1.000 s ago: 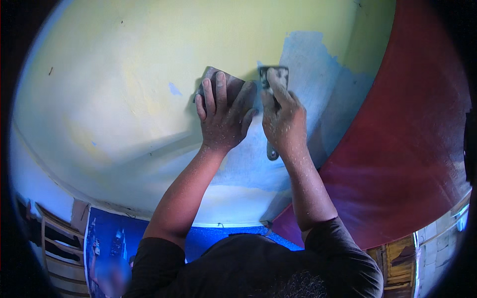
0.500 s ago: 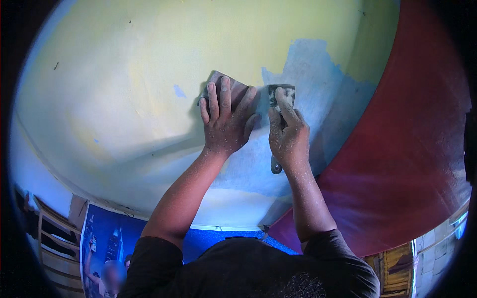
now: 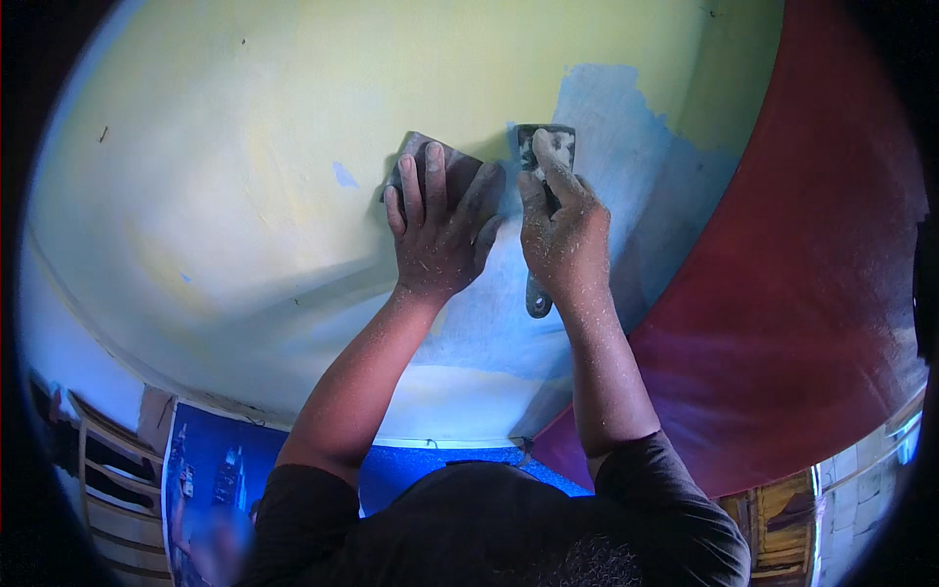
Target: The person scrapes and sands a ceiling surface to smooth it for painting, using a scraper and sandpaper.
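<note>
My left hand lies flat with fingers spread, pressing a dark, roughly square sheet against a pale yellow wall. It resembles sandpaper, but I cannot make out its underside. To the right, my right hand is closed around a dust-specked scraper. The index finger reaches up along the pale-smeared head, and the dark handle end sticks out below the palm. The scraper's head is over the edge of a bare bluish patch. Pale dust speckles both hands and forearms.
A dark red surface borders the wall on the right. Low down are a blue picture banner and, at the left edge, a slatted rack. Brown wooden pieces show at lower right.
My right hand and the scraper have moved up the wall. My left hand keeps nearly the same place on the dark sheet. The whole view has shifted slightly.
</note>
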Action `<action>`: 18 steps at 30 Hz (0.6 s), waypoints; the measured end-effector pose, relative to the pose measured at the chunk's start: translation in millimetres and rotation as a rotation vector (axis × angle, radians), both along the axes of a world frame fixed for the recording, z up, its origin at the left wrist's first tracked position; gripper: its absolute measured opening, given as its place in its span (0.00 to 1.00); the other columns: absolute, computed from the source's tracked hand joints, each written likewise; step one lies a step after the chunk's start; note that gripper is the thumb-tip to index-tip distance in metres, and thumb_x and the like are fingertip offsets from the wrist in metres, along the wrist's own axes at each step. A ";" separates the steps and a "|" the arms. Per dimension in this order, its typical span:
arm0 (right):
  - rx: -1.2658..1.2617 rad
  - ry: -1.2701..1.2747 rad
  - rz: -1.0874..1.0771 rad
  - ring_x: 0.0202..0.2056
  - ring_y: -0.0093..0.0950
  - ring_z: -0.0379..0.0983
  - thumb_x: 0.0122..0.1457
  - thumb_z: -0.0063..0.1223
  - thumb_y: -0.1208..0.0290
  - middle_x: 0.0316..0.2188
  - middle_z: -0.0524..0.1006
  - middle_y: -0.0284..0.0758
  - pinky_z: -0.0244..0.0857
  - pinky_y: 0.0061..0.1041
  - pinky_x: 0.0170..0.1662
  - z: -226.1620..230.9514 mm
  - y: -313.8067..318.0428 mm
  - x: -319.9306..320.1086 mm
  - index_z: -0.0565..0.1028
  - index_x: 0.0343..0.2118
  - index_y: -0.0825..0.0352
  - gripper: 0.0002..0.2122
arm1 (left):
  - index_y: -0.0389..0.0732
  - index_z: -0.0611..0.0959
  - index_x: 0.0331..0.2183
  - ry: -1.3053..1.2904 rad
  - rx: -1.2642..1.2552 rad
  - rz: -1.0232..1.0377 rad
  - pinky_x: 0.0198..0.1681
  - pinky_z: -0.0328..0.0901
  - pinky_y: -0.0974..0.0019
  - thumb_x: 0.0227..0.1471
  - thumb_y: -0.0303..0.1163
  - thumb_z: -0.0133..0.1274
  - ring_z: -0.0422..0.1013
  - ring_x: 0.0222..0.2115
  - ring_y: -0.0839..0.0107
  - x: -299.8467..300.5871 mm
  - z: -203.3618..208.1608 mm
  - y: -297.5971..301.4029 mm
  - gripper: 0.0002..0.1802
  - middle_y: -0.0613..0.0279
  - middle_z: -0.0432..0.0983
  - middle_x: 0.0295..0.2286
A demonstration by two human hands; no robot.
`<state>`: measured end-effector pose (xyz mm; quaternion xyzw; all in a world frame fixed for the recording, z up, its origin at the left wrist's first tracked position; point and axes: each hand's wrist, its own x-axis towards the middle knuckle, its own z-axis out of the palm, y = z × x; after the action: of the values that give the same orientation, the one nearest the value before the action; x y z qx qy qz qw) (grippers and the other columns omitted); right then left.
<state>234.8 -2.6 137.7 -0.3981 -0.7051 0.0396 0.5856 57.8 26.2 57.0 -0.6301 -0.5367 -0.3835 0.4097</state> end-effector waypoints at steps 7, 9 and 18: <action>0.016 0.010 0.015 0.57 0.46 0.83 0.72 0.60 0.73 0.56 0.82 0.59 0.75 0.38 0.58 -5.4 1.3 1.8 0.78 0.66 0.67 0.20 | 0.65 0.72 0.73 -0.005 0.000 -0.005 0.73 0.36 0.23 0.69 0.61 0.49 0.40 0.77 0.30 0.7 -1.5 1.0 0.36 0.38 0.44 0.77; 0.019 0.050 0.052 0.56 0.46 0.84 0.72 0.60 0.73 0.56 0.82 0.58 0.75 0.38 0.58 8.7 2.4 -4.6 0.78 0.66 0.67 0.21 | 0.64 0.72 0.73 -0.004 -0.006 -0.002 0.73 0.36 0.24 0.69 0.61 0.50 0.40 0.77 0.30 1.5 0.3 0.1 0.36 0.38 0.44 0.77; 0.064 0.039 0.049 0.44 0.57 0.83 0.70 0.58 0.74 0.41 0.83 0.57 0.77 0.47 0.49 -10.2 11.2 1.9 0.77 0.67 0.61 0.23 | 0.65 0.71 0.74 0.003 0.003 -0.023 0.73 0.35 0.24 0.70 0.61 0.48 0.40 0.77 0.30 2.3 -0.6 -0.6 0.36 0.37 0.44 0.77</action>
<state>236.7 8.6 127.5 -0.3608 -0.7040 0.0390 0.6104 60.1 25.6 56.4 -0.6360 -0.5284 -0.3881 0.4071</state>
